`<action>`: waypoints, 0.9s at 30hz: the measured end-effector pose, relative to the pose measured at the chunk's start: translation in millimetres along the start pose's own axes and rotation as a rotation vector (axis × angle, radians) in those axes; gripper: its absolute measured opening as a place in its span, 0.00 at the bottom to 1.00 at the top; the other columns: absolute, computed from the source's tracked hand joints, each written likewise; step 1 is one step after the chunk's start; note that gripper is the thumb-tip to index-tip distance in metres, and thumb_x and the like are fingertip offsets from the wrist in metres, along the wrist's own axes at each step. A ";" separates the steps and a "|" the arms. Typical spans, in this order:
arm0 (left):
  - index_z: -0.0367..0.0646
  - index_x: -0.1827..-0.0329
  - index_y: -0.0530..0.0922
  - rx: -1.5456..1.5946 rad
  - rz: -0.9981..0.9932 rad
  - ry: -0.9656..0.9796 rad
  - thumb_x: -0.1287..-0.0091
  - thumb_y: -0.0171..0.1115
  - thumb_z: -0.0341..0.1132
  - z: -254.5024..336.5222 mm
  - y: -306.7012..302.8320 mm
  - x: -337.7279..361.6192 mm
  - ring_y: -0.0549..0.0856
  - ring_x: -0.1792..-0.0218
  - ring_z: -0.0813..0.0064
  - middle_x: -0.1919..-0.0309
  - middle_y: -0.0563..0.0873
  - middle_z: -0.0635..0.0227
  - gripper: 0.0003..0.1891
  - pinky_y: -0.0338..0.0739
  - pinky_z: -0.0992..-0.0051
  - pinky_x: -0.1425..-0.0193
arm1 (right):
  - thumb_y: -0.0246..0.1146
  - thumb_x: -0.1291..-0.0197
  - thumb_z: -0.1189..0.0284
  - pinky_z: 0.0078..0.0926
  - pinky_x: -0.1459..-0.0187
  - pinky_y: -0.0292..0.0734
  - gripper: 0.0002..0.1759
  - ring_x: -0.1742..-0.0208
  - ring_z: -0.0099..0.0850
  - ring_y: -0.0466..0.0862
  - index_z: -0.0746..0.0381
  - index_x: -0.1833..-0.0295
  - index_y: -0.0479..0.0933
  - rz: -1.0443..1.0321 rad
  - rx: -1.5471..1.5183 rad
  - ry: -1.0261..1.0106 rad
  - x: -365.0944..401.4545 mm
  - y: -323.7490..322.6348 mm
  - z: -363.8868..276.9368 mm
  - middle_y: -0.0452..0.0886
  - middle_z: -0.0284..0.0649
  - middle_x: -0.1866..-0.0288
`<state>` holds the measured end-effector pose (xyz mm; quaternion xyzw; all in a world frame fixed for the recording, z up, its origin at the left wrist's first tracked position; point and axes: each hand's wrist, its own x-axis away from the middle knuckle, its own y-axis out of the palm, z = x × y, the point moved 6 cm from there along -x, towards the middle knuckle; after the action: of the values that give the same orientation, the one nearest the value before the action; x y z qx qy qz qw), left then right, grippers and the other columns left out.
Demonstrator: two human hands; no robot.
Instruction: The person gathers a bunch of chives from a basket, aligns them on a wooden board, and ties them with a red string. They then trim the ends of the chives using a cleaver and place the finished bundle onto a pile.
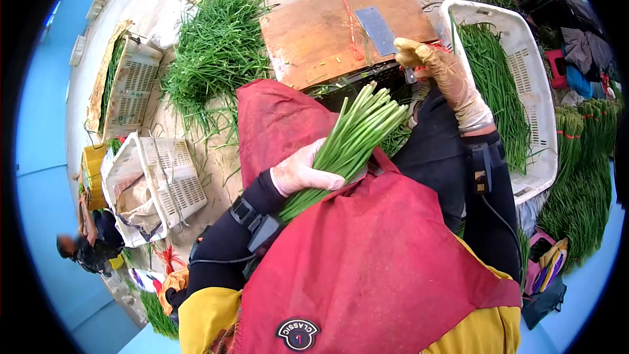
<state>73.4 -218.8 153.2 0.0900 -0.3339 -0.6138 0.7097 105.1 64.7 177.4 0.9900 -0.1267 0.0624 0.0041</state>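
Observation:
My left hand (306,172), in a pale thin glove, is wrapped round a bunch of garlic chives (357,134). Their pale ends point up and away from me, and the green part runs back under my forearm over the red apron (367,255). My right hand (436,69), in a yellowish glove, is at the right edge of a wooden board (314,33). Its fingers are bent together; what they hold, if anything, is hard to make out. Close to those fingertips, a flat grey metal plate (377,29) lies on the board, with red ties (352,26) beside it.
A white crate (540,105) with long green chives (491,85) stands at my right. Loose greens (216,52) are heaped on the floor left of the board. More white crates (173,177) stand at left, near another person (92,239). Tied bundles (583,131) stand at far right.

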 end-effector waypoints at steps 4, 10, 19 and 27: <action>0.37 0.28 0.65 0.197 -0.042 -0.153 0.43 0.69 0.31 -0.8 -6.7 -0.9 0.76 0.38 0.74 0.36 0.77 0.65 0.38 0.67 0.73 0.31 | 0.47 0.29 0.43 0.26 0.37 0.67 0.36 0.36 0.27 0.75 0.63 0.34 0.73 -0.224 -0.217 0.022 -16.4 68.4 29.1 0.77 0.36 0.36; 0.35 0.28 0.64 0.232 -0.023 -0.157 0.40 0.66 0.30 -1.8 -3.8 -0.2 0.76 0.36 0.72 0.35 0.76 0.63 0.36 0.66 0.72 0.29 | 0.46 0.26 0.48 0.31 0.29 0.59 0.33 0.29 0.33 0.69 0.60 0.28 0.68 -0.151 -0.185 0.046 -5.7 57.3 17.0 0.73 0.38 0.31; 0.35 0.33 0.71 0.329 0.096 -0.169 0.26 0.56 0.43 -5.5 1.8 -6.7 0.82 0.43 0.70 0.40 0.81 0.60 0.25 0.73 0.71 0.34 | 0.74 0.48 0.63 0.28 0.47 0.76 0.33 0.50 0.33 0.81 0.60 0.36 0.75 -0.210 0.615 -0.212 14.1 103.8 1.7 0.79 0.42 0.54; 0.34 0.34 0.73 0.218 0.108 -0.114 0.23 0.50 0.45 -17.0 -0.2 -7.9 0.82 0.44 0.73 0.41 0.81 0.63 0.24 0.73 0.72 0.35 | 0.61 0.39 0.77 0.28 0.60 0.78 0.05 0.68 0.30 0.83 0.64 0.59 0.80 0.226 0.435 -0.060 -14.8 30.4 45.9 0.84 0.38 0.68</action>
<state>82.9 -216.4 137.3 0.1135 -0.4425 -0.5390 0.7077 88.8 37.9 129.8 0.9486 -0.2202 0.0587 -0.2197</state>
